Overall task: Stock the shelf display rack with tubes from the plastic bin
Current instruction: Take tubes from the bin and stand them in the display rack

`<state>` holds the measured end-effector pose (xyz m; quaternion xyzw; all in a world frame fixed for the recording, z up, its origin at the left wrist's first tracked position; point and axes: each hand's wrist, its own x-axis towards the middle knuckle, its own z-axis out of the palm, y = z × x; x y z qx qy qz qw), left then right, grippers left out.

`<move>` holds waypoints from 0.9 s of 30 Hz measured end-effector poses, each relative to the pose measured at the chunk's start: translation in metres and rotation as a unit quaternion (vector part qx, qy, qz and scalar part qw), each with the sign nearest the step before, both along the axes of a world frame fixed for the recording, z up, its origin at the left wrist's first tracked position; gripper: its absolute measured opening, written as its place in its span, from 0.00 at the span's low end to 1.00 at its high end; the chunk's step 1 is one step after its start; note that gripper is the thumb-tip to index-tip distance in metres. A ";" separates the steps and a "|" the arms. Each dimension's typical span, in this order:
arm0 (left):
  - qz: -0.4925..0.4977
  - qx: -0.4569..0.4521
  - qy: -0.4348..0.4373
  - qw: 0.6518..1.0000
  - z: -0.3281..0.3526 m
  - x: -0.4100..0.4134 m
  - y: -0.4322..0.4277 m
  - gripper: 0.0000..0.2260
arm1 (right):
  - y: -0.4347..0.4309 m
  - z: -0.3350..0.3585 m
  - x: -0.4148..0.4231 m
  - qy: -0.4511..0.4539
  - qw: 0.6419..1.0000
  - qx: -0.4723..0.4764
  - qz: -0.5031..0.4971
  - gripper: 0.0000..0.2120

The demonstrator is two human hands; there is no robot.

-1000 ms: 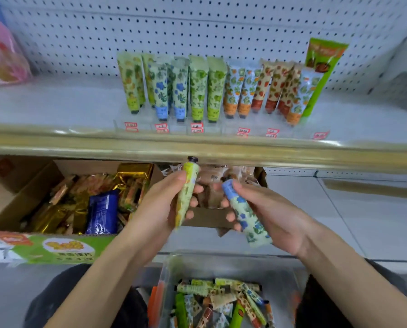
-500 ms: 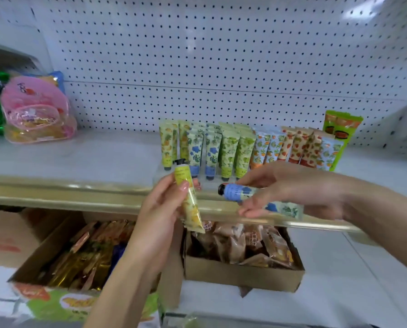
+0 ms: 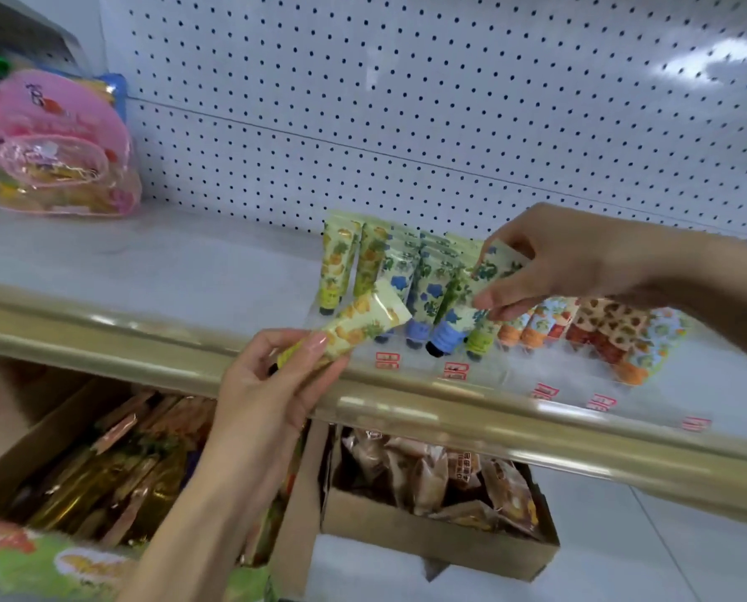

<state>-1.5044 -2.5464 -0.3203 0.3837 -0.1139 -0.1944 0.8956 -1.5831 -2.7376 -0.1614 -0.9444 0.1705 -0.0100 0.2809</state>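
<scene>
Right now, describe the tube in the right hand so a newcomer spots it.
On the grey shelf with the gold front edge stands a clear rack of upright tubes. At its blue-flower row, the right hand pinches a blue-flowered tube, the only blue one tilted, cap pointing down-left.

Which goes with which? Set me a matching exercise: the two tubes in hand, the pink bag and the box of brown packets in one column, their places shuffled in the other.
Things:
1. yellow tube
2. blue-flowered tube
3. pink bag
4. box of brown packets

Places:
A. on the lower shelf
B. pinched in the right hand
C. on the upper shelf, far left
D. held in the left hand

Pairs: 1-D, 2-B, 3-C, 4-A
</scene>
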 end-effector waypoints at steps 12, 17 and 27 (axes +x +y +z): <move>-0.001 -0.047 0.080 0.996 -0.003 0.007 0.004 0.12 | 0.004 -0.027 0.019 -0.061 0.984 -0.167 -0.012 0.12; 0.003 -0.037 0.083 0.996 -0.003 0.008 0.004 0.12 | 0.004 -0.035 0.022 -0.053 0.989 -0.133 -0.023 0.19; -0.008 -0.050 0.077 0.996 -0.004 0.007 -0.001 0.17 | 0.002 -0.041 0.026 -0.076 0.990 -0.119 -0.017 0.21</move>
